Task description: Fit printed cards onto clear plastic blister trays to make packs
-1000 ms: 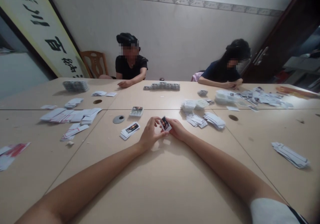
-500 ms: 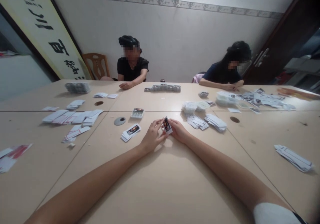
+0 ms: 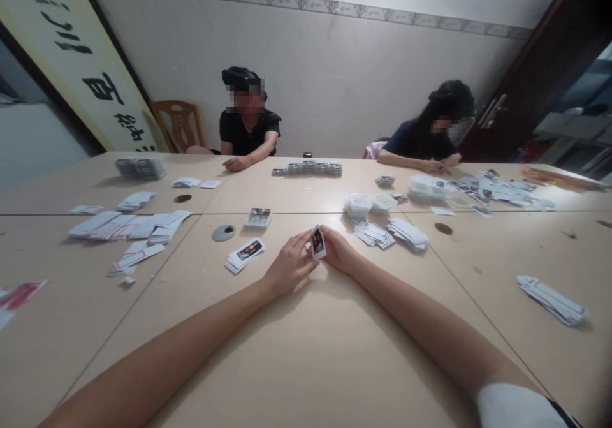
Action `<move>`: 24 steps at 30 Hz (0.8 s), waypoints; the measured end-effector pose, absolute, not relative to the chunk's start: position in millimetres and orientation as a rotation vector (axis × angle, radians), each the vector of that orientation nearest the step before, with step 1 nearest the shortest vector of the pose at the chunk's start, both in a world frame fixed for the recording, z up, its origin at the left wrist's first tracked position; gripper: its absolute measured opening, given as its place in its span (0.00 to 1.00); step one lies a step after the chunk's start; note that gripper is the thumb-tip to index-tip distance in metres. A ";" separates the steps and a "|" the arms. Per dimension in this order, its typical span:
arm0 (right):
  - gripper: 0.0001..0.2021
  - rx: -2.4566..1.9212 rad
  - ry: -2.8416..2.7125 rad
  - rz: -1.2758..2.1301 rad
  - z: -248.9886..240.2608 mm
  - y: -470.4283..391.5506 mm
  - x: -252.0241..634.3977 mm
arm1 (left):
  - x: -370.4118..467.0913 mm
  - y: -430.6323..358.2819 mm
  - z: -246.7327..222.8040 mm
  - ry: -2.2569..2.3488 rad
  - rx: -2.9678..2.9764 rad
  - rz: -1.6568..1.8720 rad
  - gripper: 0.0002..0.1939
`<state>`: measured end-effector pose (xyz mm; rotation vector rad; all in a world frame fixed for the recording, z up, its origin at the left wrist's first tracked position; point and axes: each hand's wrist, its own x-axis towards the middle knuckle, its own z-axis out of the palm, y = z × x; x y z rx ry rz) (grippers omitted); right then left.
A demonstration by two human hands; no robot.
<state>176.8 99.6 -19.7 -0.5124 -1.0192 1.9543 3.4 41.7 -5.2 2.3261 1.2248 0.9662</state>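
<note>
Held a small photo card (image 3: pixel 317 242) upright between left hand (image 3: pixel 287 265) and right hand (image 3: pixel 338 250), fingertips seemingly pinching its edges, above the table (image 3: pixel 306 351), near a card stack (image 3: pixel 245 254).

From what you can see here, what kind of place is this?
Probably a small workroom for sorting or packing cards by hand: several pale tables pushed together, many loose card stacks, and two other people seated across, also handling cards.
</note>
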 end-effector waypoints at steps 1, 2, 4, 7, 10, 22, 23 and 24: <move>0.18 -0.514 -1.009 1.961 -19.6 99.7 176.6 | 3.5 41.4 -5.6 1.218 2.339 0.956 0.35; 0.17 -0.515 -0.999 1.966 -19.7 99.9 176.3 | 3.6 41.2 -5.9 1.211 2.352 0.946 0.35; 0.16 -0.516 -0.978 1.972 -20.3 100.7 175.7 | 3.9 41.1 -6.6 1.204 2.371 0.928 0.35; 0.14 -0.522 -0.947 1.975 -21.7 102.1 175.2 | 4.6 41.1 -6.8 1.206 2.388 0.912 0.35; 0.14 -0.539 -0.922 1.974 -23.0 103.3 175.6 | 5.3 40.4 -6.5 1.211 2.410 0.900 0.35; 0.18 -0.622 -0.792 2.016 -28.2 112.8 178.6 | 6.3 36.5 -5.8 1.233 2.518 0.863 0.31; 0.18 -0.633 -0.786 2.028 -28.2 113.1 179.3 | 6.5 36.0 -5.5 1.228 2.531 0.860 0.32; 0.19 -0.642 -0.781 2.038 -28.0 113.2 180.0 | 6.7 35.5 -5.3 1.223 2.544 0.858 0.33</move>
